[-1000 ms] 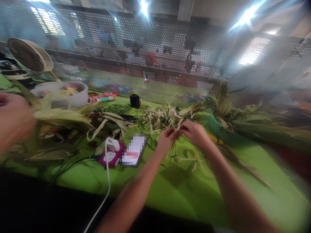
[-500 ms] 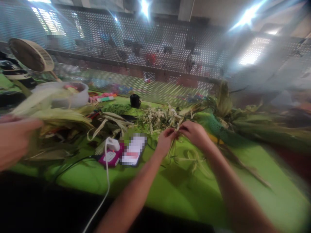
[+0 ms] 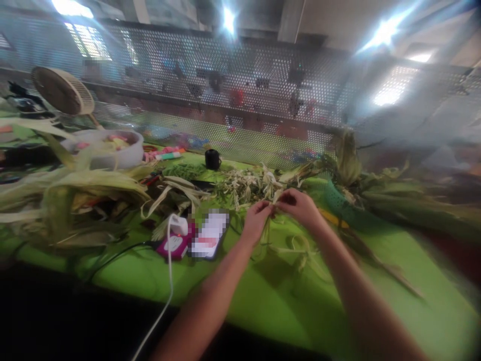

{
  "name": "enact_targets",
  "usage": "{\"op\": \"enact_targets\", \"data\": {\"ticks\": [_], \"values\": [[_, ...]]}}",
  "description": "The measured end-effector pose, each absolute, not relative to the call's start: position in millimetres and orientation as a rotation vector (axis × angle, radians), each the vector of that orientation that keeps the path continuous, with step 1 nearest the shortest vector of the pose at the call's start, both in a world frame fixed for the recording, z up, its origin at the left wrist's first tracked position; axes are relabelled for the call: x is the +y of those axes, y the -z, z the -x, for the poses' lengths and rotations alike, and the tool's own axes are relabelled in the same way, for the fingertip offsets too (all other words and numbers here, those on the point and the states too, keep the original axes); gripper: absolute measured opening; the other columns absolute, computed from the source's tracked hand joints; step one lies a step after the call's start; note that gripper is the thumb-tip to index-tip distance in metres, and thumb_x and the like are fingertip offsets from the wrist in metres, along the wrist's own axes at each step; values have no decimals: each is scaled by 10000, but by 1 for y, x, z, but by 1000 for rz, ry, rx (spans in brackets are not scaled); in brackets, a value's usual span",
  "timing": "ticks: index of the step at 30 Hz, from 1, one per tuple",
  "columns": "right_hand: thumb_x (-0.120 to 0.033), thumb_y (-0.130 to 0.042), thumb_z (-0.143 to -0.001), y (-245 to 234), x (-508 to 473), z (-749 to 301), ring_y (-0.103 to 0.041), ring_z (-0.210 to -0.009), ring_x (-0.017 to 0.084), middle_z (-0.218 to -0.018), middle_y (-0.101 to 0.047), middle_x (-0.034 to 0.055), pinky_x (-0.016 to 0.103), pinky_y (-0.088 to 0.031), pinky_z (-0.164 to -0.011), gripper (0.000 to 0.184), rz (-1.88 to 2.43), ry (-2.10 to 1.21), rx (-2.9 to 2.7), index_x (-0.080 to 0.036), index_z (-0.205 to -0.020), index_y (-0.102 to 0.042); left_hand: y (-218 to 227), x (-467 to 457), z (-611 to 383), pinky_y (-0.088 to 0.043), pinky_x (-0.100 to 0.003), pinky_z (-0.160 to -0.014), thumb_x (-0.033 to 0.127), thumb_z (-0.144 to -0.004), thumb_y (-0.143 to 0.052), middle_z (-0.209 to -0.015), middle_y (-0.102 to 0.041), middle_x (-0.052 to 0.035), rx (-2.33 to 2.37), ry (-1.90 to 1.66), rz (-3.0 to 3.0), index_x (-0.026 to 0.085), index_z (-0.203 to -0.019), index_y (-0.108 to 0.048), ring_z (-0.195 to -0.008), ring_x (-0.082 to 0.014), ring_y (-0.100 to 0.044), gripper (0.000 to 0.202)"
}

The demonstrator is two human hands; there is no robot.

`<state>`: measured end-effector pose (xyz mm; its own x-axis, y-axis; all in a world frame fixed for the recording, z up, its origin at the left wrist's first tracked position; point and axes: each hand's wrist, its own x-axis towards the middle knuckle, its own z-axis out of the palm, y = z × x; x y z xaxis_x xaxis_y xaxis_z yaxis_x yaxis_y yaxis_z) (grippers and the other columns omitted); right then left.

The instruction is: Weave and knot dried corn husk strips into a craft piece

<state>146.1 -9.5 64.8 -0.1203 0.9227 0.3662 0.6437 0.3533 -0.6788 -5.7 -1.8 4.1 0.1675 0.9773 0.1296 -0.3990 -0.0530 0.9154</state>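
Fingertips of my left hand (image 3: 257,219) and my right hand (image 3: 299,205) meet over the green table, both closed in a pinch. Between them is a pale corn husk strip (image 3: 277,195), its ends partly hidden by the fingers. Thin greenish strands hang below my left hand. Just beyond lies a heap of small pale husk pieces (image 3: 244,186), tied or knotted by their look. Some loose husk strips (image 3: 306,248) lie on the table below my right hand.
To the left are a phone (image 3: 210,234), a magenta power socket (image 3: 177,243) with a white plug and cable, and a husk pile (image 3: 60,193). Behind stand a whitish tub (image 3: 126,153), a fan (image 3: 63,90) and a black cup-like object (image 3: 213,159). A green mesh basket (image 3: 336,198) stands right.
Another person's hand at the left edge, near the long husks, has gone out of view. My hands keep their pinch with barely any movement. The view has shifted slightly.
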Motion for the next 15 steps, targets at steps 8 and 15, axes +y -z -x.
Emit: {"op": "enact_targets", "data": {"ticks": [8, 15], "values": [[-347, -646, -765, -63, -8, -144, -552, -655, 156, -683, -637, 8, 255, -404, -625, 173, 1357, -427, -1840, -177, -745, -669, -2, 2, 6, -425, -258, -696, 371, -746, -678, -685, -627, 2, 794, -1254, -1203, 158, -809, -683, -672, -130, -554, 223], [-364, -619, -792, -56, -3, -148, -515, -640, 157, -670, -591, 5, 260, -380, -613, 197, 1367, -358, -1825, -184, -714, -612, -11, 5, 14, -485, -319, -805, 455, -698, -743, -923, -714, -64, 714, -1158, -866, 150, -869, -693, -844, -179, -648, 353]]}}
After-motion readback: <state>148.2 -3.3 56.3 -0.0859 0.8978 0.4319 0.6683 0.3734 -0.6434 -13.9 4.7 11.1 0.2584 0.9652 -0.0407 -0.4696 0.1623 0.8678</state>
